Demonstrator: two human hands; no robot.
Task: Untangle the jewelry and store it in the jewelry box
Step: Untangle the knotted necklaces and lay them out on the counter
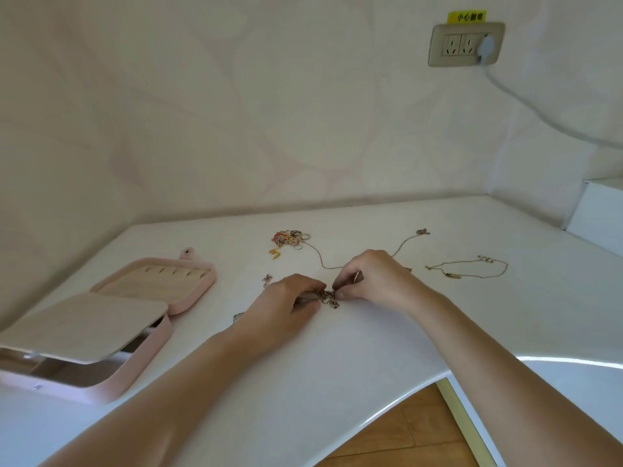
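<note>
Pink jewelry box (141, 358) lies open at left on the white table (337, 365), its contents too unclear to tell; left hand (283, 308) and right hand (374, 281) meet mid-table, fingertips pinched on a tangled chain knot (328, 296); more tangled jewelry (288, 241) lies behind

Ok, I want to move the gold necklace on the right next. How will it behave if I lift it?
Probably floppy: the necklace lies as a thin, loose loop on the table. It looks light, so it should lift easily. Its small charms may swing and snag, so lifting from one end seems safest.
</note>
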